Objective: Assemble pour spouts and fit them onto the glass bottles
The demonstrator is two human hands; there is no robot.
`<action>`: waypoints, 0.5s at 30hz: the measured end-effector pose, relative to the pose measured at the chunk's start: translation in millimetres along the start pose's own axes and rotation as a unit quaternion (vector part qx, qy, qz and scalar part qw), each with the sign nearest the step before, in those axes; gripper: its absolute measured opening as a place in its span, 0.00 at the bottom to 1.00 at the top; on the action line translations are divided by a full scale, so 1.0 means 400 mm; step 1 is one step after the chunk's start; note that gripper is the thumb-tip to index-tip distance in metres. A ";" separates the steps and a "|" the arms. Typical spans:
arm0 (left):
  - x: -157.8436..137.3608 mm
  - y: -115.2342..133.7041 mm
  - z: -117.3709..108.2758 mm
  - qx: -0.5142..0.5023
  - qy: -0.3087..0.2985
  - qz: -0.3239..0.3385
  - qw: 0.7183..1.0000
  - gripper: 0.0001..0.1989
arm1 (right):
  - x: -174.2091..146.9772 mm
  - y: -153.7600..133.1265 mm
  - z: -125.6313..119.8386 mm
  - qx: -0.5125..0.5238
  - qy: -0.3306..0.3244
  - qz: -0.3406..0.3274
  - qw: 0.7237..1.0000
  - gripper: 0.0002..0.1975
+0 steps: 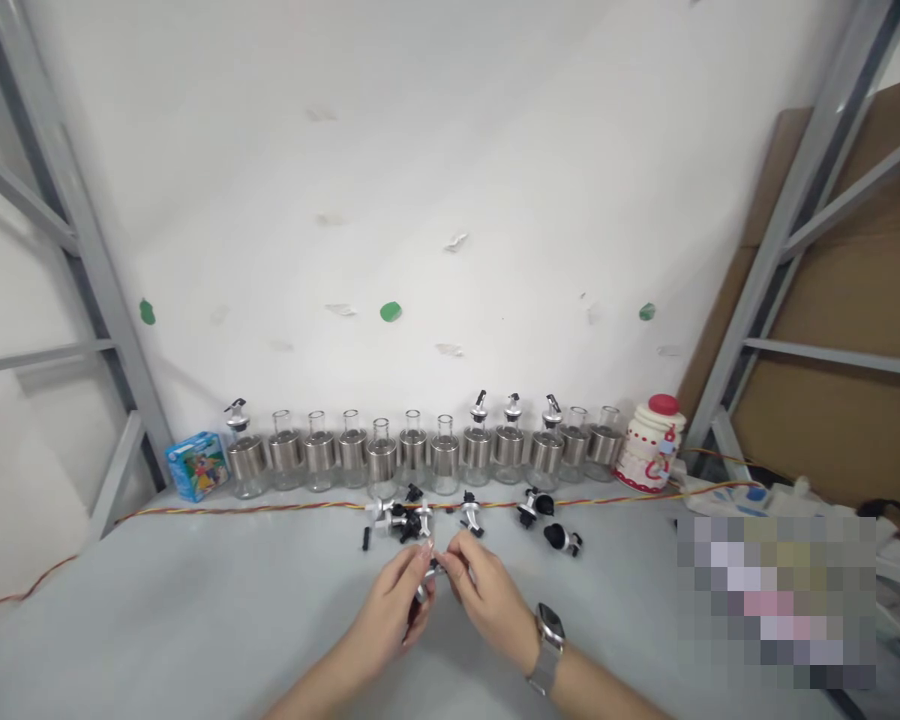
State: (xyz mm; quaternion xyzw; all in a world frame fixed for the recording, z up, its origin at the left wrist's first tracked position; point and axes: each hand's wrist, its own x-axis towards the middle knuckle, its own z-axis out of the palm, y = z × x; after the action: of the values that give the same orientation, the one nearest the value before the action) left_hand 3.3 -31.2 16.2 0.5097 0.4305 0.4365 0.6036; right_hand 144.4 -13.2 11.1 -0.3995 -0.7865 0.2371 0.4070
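Just in front of the row of 12 glass bottles [412,455], left hand [394,605] and right hand [484,590] together pinch 1 small pourer spout [433,574].

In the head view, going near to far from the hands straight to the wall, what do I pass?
Both hands, left and right, on a small spout → loose spouts → twisted cable → row of glass bottles → white wall.

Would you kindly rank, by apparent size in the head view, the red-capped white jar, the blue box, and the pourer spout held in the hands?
1. Red-capped white jar, largest.
2. Blue box, somewhat smaller; both stand by the wall, so the comparison is fair.
3. Pourer spout, clearly smallest though nearest the camera, pinched between left hand and right hand.
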 end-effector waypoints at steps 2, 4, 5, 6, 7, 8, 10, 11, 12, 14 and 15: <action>-0.001 -0.004 0.000 -0.004 0.010 -0.003 1.000 0.19 | 0.000 -0.002 -0.001 0.034 -0.013 0.011 0.999 0.14; -0.002 -0.009 0.001 -0.009 0.022 -0.009 1.000 0.19 | 0.000 -0.001 -0.001 0.063 -0.025 0.025 0.997 0.15; -0.003 -0.010 0.001 -0.010 0.027 -0.011 1.000 0.19 | -0.001 0.001 0.000 0.077 -0.031 0.032 0.996 0.15; -0.004 -0.010 0.001 -0.009 0.031 -0.012 0.999 0.19 | -0.001 0.003 0.002 0.091 -0.039 0.038 0.994 0.16; -0.006 -0.009 0.002 -0.008 0.031 -0.011 0.999 0.19 | -0.002 0.006 0.004 0.107 -0.050 0.045 0.992 0.16; -0.007 -0.007 0.002 -0.006 0.030 -0.007 1.000 0.19 | -0.003 0.008 0.007 0.125 -0.063 0.053 0.989 0.17; -0.011 0.000 0.003 -0.004 0.026 -0.003 1.000 0.19 | -0.005 0.013 0.015 0.155 -0.081 0.065 0.982 0.19; -0.012 0.004 0.003 -0.005 0.025 -0.004 1.000 0.19 | -0.006 0.014 0.019 0.163 -0.084 0.069 0.981 0.20; -0.013 0.008 0.003 -0.006 0.025 -0.007 1.000 0.19 | -0.007 0.015 0.022 0.164 -0.083 0.071 0.980 0.20; -0.012 0.012 0.004 -0.011 0.029 -0.013 0.999 0.19 | -0.009 0.015 0.026 0.153 -0.076 0.066 0.983 0.20; -0.011 0.012 0.004 -0.013 0.031 -0.013 0.999 0.19 | -0.010 0.014 0.027 0.145 -0.075 0.062 0.985 0.20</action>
State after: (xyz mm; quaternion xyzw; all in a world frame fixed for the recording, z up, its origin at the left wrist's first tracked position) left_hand 3.4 -35.3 21.6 0.4822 0.4501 0.4495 0.6024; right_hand 139.1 -14.0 -0.6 -0.3658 -0.7455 0.4026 0.3852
